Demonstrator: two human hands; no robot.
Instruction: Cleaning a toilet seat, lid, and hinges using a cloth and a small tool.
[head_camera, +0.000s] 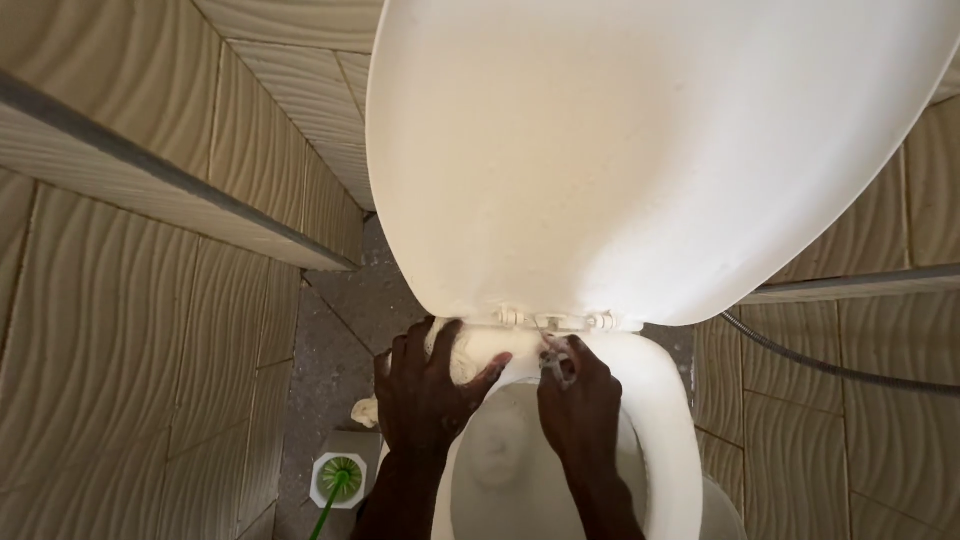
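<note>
Wavy beige tiled walls (130, 330) surround one white toilet, its raised lid (640, 150) filling twelve o'clock. The left hand (425, 395) clamps the bowl rim (480, 350) by the hinge (555, 320); the right hand (580, 405) pinches one small metal tool (556, 358) there. Likely risk: the tool slipping, or the lid dropping onto both hands. One green brush (338, 478) stands at seven o'clock, one hose (830, 365) at three.

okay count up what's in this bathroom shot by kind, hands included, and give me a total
Hands: 2, left hand and right hand
Toilet with raised lid: 1
Pliers: 1
Green toilet brush: 1
Metal hose: 1
Total: 6
</note>
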